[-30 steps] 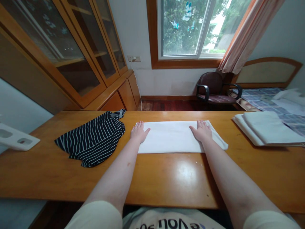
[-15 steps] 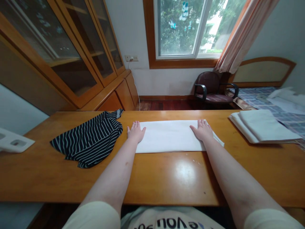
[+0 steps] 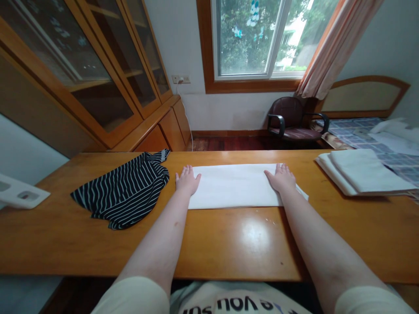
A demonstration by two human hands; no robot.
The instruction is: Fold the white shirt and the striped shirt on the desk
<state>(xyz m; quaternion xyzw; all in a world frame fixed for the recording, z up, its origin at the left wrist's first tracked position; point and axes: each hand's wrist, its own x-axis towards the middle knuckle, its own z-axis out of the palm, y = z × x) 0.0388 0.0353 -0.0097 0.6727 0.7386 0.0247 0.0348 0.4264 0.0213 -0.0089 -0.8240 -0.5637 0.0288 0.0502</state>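
The right hand [image 3: 280,179] shifted slightly outward along the white cloth [image 3: 237,186]

Since the earlier frame, the right hand has been moved a little toward the right end of the cloth, while the left hand [image 3: 187,181] is seen at almost the same spot at the cloth's left end. Both hands are held open and flat, palms down, with the fingers spread; nothing is grasped and neither hand is clenched. The left hand is laid across the cloth's left edge, and the right hand is placed near its right end, with the fingertips at the far edge.

The cloth is laid flat in a long folded band on the wooden table [image 3: 229,248], roughly midway across the tabletop. Just left of the left hand, a black-and-white striped garment [image 3: 122,192] is left crumpled. To the right, well apart from the right hand, a stack of folded white linen [image 3: 363,172] is placed at the table's far side. A white plastic object [image 3: 19,192] is seen beyond the table's left end. Behind the table stand a glass-fronted wooden cabinet [image 3: 81,78] and a dark office chair [image 3: 291,120], with a bed [image 3: 360,131] beyond.
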